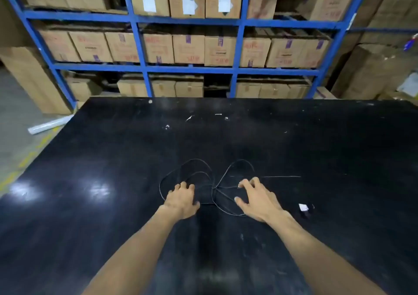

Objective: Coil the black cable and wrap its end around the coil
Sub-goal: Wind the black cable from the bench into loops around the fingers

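Left hand (182,200): palm down, fingers (183,185) spread and curled, tips pressing on the surface (113,150) inside the left loops of the black cable (196,159). Nothing gripped; fingers released, resting on or just beside the strands. Right hand (256,198): palm down, fingers spread, tips at the right loop, thumb near the strand at the loop's near side. Cannot tell whether any fingertip pins the cable; no closed grasp visible.

Black cable: lies flat on the surface, nearer the near edge than the far edge, roughly mid-width. Layout resembles a bow: two overlapping loops to the left, one loop to the right, strands crossing between the hands. One straight run extends from the right loop toward the right edge. Cable not yet coiled.

Small dark item w/ white tag (304,207): on the surface just right of the right hand; tag writing too small to read. Cannot tell whether it is joined to the cable.

Surface: black, glossy, w/ white specks near the far edge and light reflections toward the left edge.

Beyond the far edge: blue shelving (140,46) w/ cardboard boxes (187,48). Boxes carry white labels, red print and purple tape; text blurred, not legible. White roll (49,125) on the floor at left.
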Available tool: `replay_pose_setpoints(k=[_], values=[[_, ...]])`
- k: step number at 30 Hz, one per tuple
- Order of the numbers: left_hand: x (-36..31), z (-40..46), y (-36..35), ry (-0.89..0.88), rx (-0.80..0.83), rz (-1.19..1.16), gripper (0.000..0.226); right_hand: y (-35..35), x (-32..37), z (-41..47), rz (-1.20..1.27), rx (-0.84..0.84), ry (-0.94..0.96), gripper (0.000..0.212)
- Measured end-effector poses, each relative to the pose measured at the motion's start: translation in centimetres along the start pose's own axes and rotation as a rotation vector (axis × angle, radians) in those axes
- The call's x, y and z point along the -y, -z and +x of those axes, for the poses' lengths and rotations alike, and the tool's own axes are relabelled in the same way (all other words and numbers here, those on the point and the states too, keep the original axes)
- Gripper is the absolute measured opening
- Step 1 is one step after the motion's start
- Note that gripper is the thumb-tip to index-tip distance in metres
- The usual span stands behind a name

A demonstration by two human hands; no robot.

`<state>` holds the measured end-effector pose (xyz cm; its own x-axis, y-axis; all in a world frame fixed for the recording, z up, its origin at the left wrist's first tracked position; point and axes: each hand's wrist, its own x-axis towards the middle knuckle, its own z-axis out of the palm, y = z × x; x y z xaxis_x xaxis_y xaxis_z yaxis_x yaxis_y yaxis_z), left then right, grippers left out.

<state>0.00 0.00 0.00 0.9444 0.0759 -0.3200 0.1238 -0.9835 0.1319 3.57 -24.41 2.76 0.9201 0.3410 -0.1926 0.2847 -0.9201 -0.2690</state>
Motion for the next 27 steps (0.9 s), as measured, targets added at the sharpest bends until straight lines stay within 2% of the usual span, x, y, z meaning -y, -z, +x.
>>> replay_pose_setpoints(k=[5, 9, 14, 20, 24, 27], values=[[1.4, 1.9, -2.2, 0.115, 0.036, -0.085, 0.045, -3.5, 0.9, 4.1, -0.049, 0.139, 0.058, 0.041], [0.9, 4.3, -3.5, 0.166, 0.057, -0.189, 0.042, -5.9, 1.3, 7.9, -0.075, 0.183, 0.083, 0.037], [-2.4, 8.8, -4.7, 0.221, 0.002, -0.351, 0.049, -7.8, -0.3, 13.1, -0.114, 0.162, 0.092, 0.038], [-5.6, 13.6, -4.7, 0.329, 0.110, -0.434, 0.032, -9.2, -2.9, 19.1, -0.163, 0.155, 0.174, 0.040], [-5.9, 15.1, -5.2, 0.430, 0.153, -0.742, 0.027, -10.1, -3.3, 21.0, -0.208, 0.172, 0.239, 0.033], [-6.0, 15.9, -5.8, 0.580, 0.204, -1.001, 0.022, -10.4, -3.4, 21.4, -0.140, 0.189, 0.231, 0.033]])
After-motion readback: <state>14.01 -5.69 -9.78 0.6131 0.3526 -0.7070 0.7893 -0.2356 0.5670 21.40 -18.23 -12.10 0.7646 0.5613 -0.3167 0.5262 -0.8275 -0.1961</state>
